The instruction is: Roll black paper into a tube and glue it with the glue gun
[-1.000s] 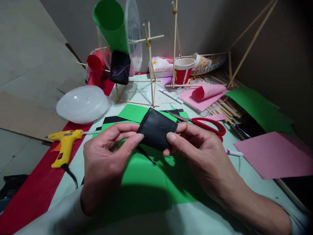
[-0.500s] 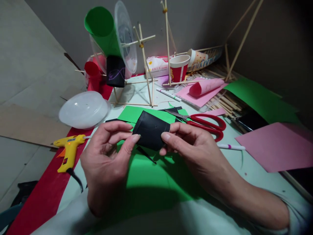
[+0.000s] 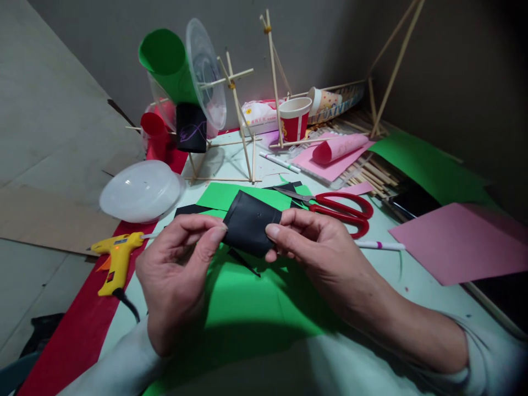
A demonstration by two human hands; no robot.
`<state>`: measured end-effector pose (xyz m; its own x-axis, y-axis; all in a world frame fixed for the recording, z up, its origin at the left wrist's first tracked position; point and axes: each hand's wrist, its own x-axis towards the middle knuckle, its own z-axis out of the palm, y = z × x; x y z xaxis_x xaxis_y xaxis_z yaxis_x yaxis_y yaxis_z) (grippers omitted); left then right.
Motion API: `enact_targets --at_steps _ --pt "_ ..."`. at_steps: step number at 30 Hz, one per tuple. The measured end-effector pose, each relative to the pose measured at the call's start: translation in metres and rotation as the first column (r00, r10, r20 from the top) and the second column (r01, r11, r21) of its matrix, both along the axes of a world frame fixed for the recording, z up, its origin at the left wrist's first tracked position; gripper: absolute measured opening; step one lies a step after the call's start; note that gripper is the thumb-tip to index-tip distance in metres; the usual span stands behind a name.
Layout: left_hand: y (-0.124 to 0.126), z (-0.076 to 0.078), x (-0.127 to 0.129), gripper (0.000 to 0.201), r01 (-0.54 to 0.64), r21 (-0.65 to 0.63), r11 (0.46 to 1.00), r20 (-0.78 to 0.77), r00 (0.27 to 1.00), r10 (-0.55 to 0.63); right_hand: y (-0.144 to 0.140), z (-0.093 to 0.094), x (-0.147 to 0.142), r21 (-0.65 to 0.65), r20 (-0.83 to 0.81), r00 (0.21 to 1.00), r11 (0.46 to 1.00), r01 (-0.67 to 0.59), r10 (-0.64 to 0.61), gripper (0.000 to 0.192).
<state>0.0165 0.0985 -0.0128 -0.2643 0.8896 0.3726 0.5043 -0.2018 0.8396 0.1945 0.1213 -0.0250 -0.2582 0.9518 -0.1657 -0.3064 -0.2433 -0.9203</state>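
Both of my hands hold a short tube of rolled black paper (image 3: 248, 221) above a green sheet (image 3: 256, 297) on the table. My left hand (image 3: 177, 275) pinches the tube's left end between thumb and forefinger. My right hand (image 3: 313, 247) grips the right end, thumb on the near side. Red-handled scissors (image 3: 340, 209) lie just behind my right hand. A yellow glue gun (image 3: 117, 258) lies left of my left hand, its cord trailing toward me.
A stick frame (image 3: 243, 121) carries a green paper cone (image 3: 167, 63), a clear lid and a black tube. A clear plastic lid (image 3: 142, 190) lies at the left. Pink sheets (image 3: 457, 242), a red cup (image 3: 294, 118), pens and loose sticks (image 3: 375, 176) fill the back and right.
The view has drifted, so everything sits slightly left and lower. My hands keep the same hold on the black tube, with the fingers closing a little tighter on it.
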Motion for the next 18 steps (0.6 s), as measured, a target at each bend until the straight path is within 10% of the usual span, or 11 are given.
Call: enact_targets --at_steps 18 --pt "0.010 0.004 -0.001 0.022 0.145 -0.289 0.946 0.531 0.847 0.032 0.003 0.000 -0.002 0.048 -0.012 1.000 0.999 -0.004 0.004 0.030"
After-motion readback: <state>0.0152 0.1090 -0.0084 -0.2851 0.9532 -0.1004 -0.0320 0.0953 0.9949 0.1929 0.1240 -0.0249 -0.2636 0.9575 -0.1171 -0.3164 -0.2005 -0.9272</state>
